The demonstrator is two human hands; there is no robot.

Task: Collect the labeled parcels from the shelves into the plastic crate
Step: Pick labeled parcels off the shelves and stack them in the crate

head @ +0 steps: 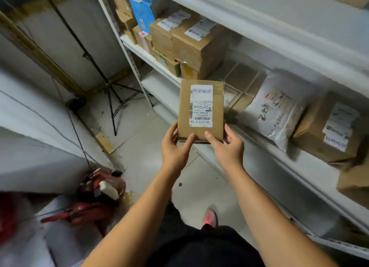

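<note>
Head view: a person looks down along both bare arms, stretched forward in a narrow storeroom with white shelving [279, 33] on the right.
Held parcel: a small flat cardboard parcel [201, 135] is upright in the air, just in front of a shelf's front edge. Its white barcode label [201, 106] faces the camera.
Left hand [175, 149]: grips the parcel's lower left corner, thumb on the front face.
Right hand [227, 149]: grips the lower right corner, thumb on the front.
Shelf behind: stacked labelled boxes [197, 47] toward the far end; a white mailer bag [275, 111] near the front edge; a labelled brown box [327, 133] just beside the bag.
Floor: a black tripod [111, 91] by the shelving's far corner; blurred red items [93, 208] lower left.
</note>
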